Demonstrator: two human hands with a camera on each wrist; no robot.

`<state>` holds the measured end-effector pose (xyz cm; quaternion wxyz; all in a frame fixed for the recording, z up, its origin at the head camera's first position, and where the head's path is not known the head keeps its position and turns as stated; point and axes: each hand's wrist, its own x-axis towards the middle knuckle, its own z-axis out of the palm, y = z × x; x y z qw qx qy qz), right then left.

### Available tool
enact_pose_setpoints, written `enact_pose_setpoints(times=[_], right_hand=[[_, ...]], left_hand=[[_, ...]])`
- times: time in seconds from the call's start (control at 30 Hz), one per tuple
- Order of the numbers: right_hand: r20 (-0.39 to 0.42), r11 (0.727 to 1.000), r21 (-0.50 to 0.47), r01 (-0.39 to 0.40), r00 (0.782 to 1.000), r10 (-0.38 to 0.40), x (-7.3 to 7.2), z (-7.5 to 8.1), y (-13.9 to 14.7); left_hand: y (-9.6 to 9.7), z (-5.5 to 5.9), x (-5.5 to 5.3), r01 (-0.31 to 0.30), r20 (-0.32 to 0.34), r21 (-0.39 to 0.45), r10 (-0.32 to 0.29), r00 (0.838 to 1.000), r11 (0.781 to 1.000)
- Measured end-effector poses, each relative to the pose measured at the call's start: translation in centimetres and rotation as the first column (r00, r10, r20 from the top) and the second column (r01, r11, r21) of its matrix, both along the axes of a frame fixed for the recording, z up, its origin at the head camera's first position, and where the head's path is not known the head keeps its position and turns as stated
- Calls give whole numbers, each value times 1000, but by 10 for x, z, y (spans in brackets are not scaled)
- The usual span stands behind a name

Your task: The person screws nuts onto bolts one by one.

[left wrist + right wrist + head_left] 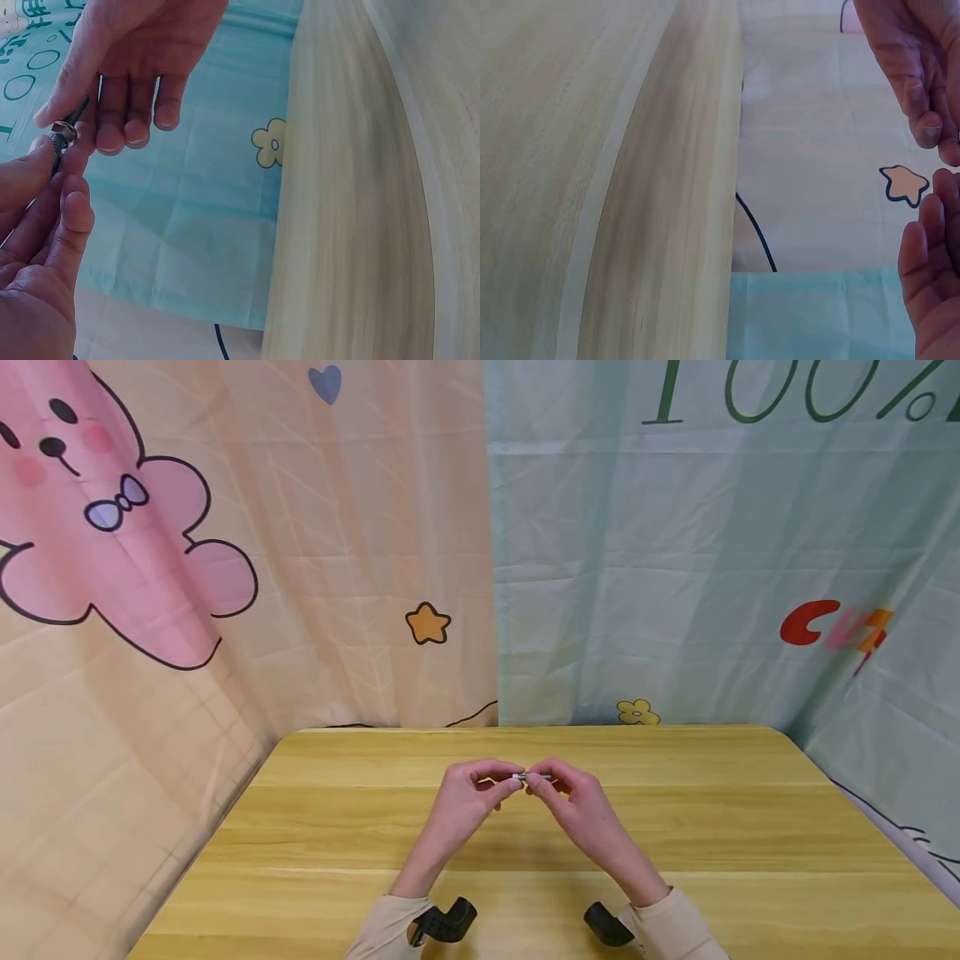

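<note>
A small metal bolt (57, 143) with visible threads and a wider nut-like ring (66, 132) spans the gap between the two hands. In the head view the bolt shows only as a thin silvery piece above the table's middle. My left hand (467, 800) pinches one end between thumb and index finger. From the other side my right hand (579, 802) pinches the opposite end, its remaining fingers (138, 112) spread in the left wrist view. Fingertips hide part of the bolt. The right wrist view shows both hands at its right edge, without the bolt.
Beneath the hands lies a wooden table (337, 852) with light grain. Printed cloth curtains (637, 552) hang behind it and at the sides. Black wrist devices (450, 920) sit by both sleeves.
</note>
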<state>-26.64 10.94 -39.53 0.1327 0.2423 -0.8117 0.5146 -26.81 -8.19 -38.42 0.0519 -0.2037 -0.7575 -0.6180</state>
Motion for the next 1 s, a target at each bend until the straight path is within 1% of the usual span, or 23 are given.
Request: enact_pose_setpoints(times=[0.1,0.17,0.23,0.3,0.37,0.47,0.57,0.63,0.73,0.83,0.97,1.0], right_hand=[[17,1000,10,23,1000,-23,0,0,1],[26,1000,9,27,999,-27,0,0,1],[27,1000,-13,12,1000,-12,-1,0,1],[13,999,-50,-18,1000,18,-1,0,2],[-12,996,-78,-51,999,50,-1,1,1],[-52,994,-83,-69,997,65,1,4,0],[-62,997,-60,-43,997,40,4,8,-3],[-59,999,-47,-26,998,23,5,9,-3],[-62,999,-41,-4,998,2,3,5,-2],[-63,999,-27,23,998,-24,-1,-1,-1],[-43,998,-2,58,997,-58,-1,-3,-1],[-34,998,1,59,998,-59,-1,-2,-1]], left_hand=[[1,3,2,3,-9,-7,-3,1000,1000],[2,9,6,2,-9,-6,-2,1000,1000],[3,15,10,1,-7,-1,-1,1000,1000],[3,17,12,-3,-5,0,3,1000,1000],[2,15,10,-9,1,4,9,1000,1000],[1,7,4,-13,-2,5,13,1000,1000],[0,0,0,-9,-13,10,9,1000,1000],[0,-2,-1,-3,-21,13,3,1000,1000],[0,-2,-1,0,-29,19,1,1000,1000],[2,-1,-1,-2,-5,23,2,1000,1000],[3,-1,0,2,5,30,-2,1000,1000],[2,-1,0,7,-3,39,-7,1000,999]])
